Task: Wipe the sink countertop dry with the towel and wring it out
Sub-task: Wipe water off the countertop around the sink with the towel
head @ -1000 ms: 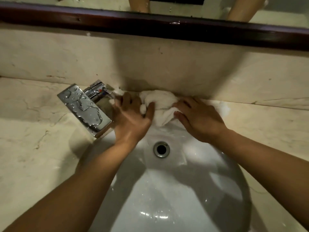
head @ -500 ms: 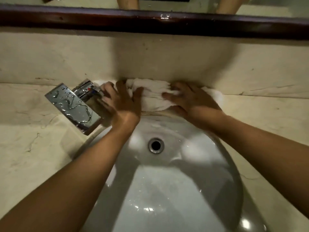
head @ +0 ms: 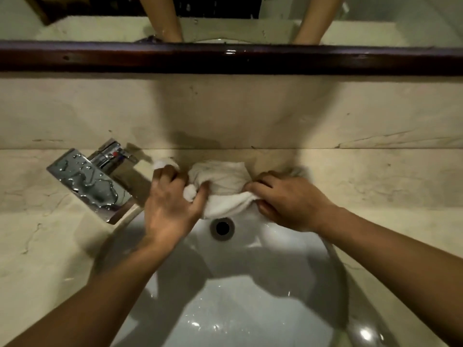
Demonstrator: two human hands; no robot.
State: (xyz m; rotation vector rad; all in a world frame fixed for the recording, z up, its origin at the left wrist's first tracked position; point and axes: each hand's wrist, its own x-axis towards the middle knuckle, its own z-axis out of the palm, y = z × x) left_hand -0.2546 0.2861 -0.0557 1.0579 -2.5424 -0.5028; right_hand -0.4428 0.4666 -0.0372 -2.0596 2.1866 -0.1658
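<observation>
A cream, veined marble countertop [head: 50, 246] fills the view from side to side, and a white, oval ceramic sink basin [head: 250, 309] is set into it, its glossy bowl holding a few bright wet glints near the bottom edge. Behind the counter rises a matching pale marble backsplash [head: 75, 108], topped by the dark brown wooden frame of a mirror [head: 225, 58], in which two forearms are reflected. A chrome, flat rectangular faucet [head: 87, 184] beaded with water drops stands at the basin's back left and angles over its rim. The crumpled white cloth towel [head: 223, 181] sits bunched at the back rim of the sink, partly on the narrow strip of counter before the backsplash, its lower edge sagging over the bowl. The left hand [head: 172, 204] has its fingers curled round the towel's left end, with cloth bulging out above the knuckles and beside the thumb. The right hand [head: 288, 199] grips the right end, fingers folded over the top and thumb beneath. Just below the towel lies the small round metal-ringed drain hole [head: 222, 227].
</observation>
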